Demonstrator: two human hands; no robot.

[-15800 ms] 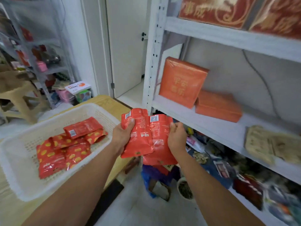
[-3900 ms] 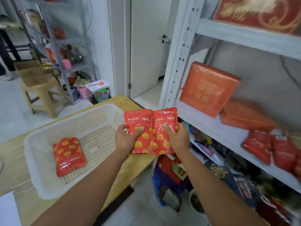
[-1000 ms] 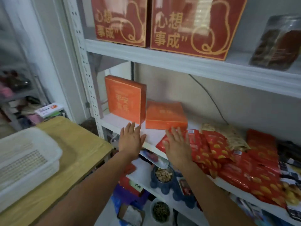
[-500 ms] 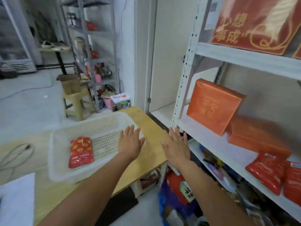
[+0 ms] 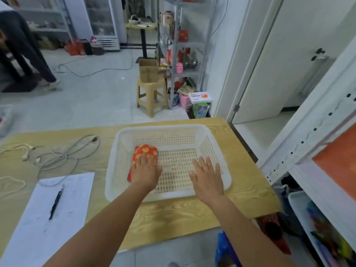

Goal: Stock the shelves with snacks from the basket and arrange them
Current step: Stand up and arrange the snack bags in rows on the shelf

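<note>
White perforated basket point(image 5: 167, 130) stands on the wooden bench point(image 5: 192, 214), right of centre. Head view: one red snack packet point(image 5: 145, 151) with yellow dots lies flat in the basket's left part, beside the left wall. My left hand point(image 5: 145, 171) rests on the packet's near half, fingers straight, gripping nothing. My right hand point(image 5: 208, 180) is spread flat over the basket's right part, holding nothing; contact with the basket floor cannot be determined. Left on the bench: cables point(image 5: 63, 155) and a paper sheet point(image 5: 48, 218) carrying a pen point(image 5: 55, 201).
</note>
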